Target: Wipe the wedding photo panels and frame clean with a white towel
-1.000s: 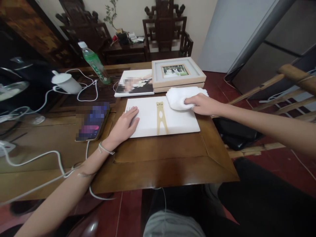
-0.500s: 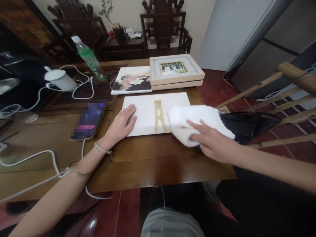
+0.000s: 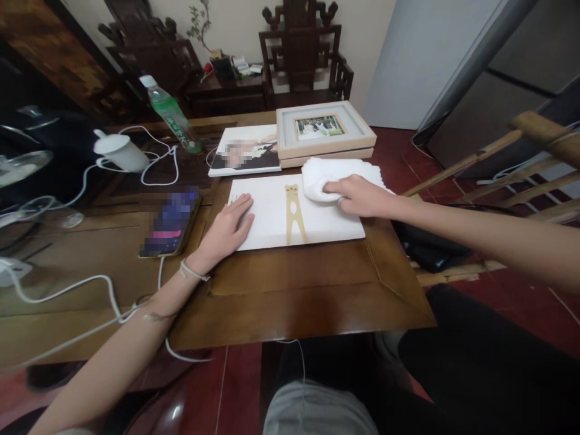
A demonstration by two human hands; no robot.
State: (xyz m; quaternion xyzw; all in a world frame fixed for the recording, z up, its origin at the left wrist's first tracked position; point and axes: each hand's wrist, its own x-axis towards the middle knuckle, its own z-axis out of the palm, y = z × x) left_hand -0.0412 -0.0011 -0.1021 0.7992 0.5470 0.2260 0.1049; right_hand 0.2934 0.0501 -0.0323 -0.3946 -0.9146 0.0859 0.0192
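A white flat panel lies on the wooden table, with a gold-coloured A-shaped stand leg along its middle. My left hand rests flat on the panel's left end, fingers stretched out. Bunched under the fingers of my right hand is a white fluffy cloth, pressed against the panel's far right part. The cloth covers that corner of the panel and hangs past its edge.
Behind the panel lie a photo panel and stacked wooden picture frames. To the left are a phone with a white cable, a lidded white cup and a green-labelled bottle. A wooden chair stands at the right.
My right hand has carried the cloth from the near right corner away from me, up to the far right part of the panel. My left hand stays in place on the panel.
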